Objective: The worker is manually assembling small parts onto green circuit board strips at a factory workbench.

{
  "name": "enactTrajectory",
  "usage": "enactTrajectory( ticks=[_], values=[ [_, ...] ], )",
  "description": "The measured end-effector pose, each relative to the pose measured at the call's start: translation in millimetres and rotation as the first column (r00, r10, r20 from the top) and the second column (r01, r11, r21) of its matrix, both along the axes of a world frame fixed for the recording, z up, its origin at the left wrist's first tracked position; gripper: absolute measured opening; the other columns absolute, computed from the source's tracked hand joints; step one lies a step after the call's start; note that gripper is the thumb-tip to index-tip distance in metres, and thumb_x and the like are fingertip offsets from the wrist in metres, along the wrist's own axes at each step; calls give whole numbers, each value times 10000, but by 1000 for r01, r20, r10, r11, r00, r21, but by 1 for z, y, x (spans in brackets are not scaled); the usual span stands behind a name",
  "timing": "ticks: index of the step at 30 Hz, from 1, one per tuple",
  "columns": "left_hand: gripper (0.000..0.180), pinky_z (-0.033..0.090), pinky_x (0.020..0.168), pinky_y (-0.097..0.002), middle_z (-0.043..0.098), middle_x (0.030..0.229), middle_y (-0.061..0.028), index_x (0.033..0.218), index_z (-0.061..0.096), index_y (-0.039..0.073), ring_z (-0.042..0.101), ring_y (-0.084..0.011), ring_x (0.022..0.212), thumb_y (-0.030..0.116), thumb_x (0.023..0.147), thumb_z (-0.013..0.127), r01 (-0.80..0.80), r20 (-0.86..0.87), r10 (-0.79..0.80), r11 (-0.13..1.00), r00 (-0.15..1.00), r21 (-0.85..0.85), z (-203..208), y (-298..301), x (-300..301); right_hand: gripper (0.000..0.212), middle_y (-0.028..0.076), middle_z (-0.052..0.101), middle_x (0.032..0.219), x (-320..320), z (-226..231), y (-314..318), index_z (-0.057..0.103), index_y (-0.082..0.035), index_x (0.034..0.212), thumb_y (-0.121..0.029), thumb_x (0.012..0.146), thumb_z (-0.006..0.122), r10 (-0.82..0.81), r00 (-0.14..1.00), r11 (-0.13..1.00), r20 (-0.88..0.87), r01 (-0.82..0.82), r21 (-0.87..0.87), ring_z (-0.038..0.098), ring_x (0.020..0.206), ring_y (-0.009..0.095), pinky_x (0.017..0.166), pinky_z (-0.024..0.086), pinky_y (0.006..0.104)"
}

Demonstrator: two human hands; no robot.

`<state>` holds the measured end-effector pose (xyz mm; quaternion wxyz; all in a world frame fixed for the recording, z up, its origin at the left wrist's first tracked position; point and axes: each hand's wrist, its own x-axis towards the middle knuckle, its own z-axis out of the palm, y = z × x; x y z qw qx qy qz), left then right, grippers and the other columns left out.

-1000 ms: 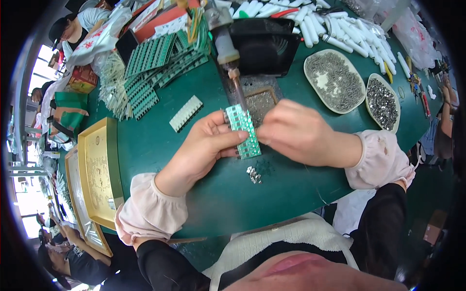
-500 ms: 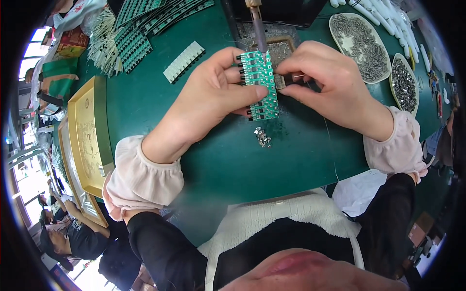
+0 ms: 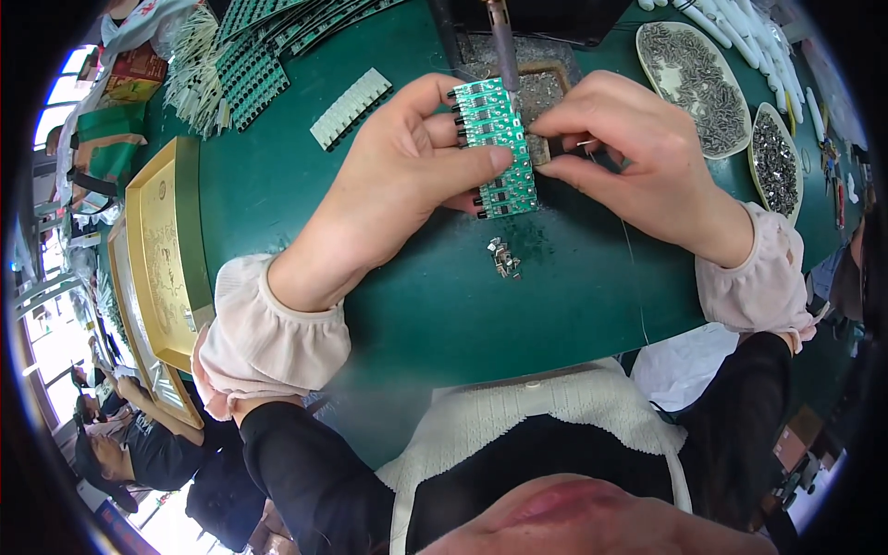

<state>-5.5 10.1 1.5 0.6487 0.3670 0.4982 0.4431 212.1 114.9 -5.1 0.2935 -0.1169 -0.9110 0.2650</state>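
Observation:
My left hand (image 3: 393, 180) grips a green circuit board strip (image 3: 504, 185) between thumb and fingers. Small dark parts stick out along its left edge. A soldering iron (image 3: 501, 42) points down from above, its tip at the strip's upper right corner. Close to the strip's right edge, my right hand (image 3: 638, 153) is pinched, with a thin solder wire (image 3: 632, 250) trailing from it toward the table's front edge. What else sits between those fingertips is partly hidden. Below the strip lies a small pile of shiny metal pieces (image 3: 504, 258).
Two dishes, one of small metal springs (image 3: 694, 88) and one of metal bits (image 3: 775, 166), stand at the right. A pale board strip (image 3: 351, 108), stacked green boards (image 3: 254, 88) and white wires (image 3: 199, 79) lie left. A gold tray (image 3: 162, 250) is at the left edge.
The board strip has shifted slightly up in my left hand's hold, its corner nearer the iron. A small metal piece seen at my right fingertips earlier is no longer plainly visible there.

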Motion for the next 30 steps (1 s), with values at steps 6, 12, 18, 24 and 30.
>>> enactTrajectory(
  ticks=[6, 12, 18, 24, 30],
  values=[
    [374, 538, 685, -231, 724, 1033, -55, 1231, 508, 22, 690, -92, 842, 52, 925, 721, -33, -14, 35, 995, 999, 99, -3, 2, -1, 294, 24, 639, 856, 0, -2, 16, 592, -19, 1128, 27, 871, 729, 128, 991, 738, 33, -73, -671, 639, 728, 77, 570, 490, 203],
    [395, 537, 697, -233, 720, 1039, -62, 1243, 502, 11, 688, -96, 864, 46, 917, 722, -92, -11, 94, 988, 995, 123, 3, 6, 0, 94, -39, 542, 656, 2, 12, 9, 521, -61, 1022, -140, 1041, 568, 81, 984, 670, 160, 66, -740, 511, 540, 31, 477, 331, 174],
    [408, 488, 641, -182, 724, 1020, -19, 1311, 525, 48, 665, -48, 822, 52, 940, 693, -109, -65, 123, 976, 990, 187, 3, 5, 1, 81, -48, 506, 628, -3, 17, -6, 517, -52, 1005, -115, 1041, 554, -72, 989, 890, 129, 122, -439, 449, 547, 16, 522, 318, 193],
    [402, 498, 647, -187, 726, 1030, -21, 1311, 525, 50, 673, -57, 826, 38, 943, 683, -135, -67, 155, 963, 986, 234, -1, 4, 0, 75, -47, 526, 641, -4, 12, -7, 516, -45, 1016, -93, 1024, 572, -58, 992, 921, 112, 96, -379, 454, 567, 7, 534, 321, 189],
    [377, 549, 797, -237, 701, 1111, -73, 1265, 511, 20, 680, -101, 936, -46, 929, 668, 55, 80, -183, 631, 980, 774, -41, 46, -15, 69, -47, 534, 660, -6, 12, -10, 519, -44, 1023, -86, 1025, 574, -55, 995, 915, 80, 82, -394, 468, 573, 4, 538, 332, 181]
  ],
)
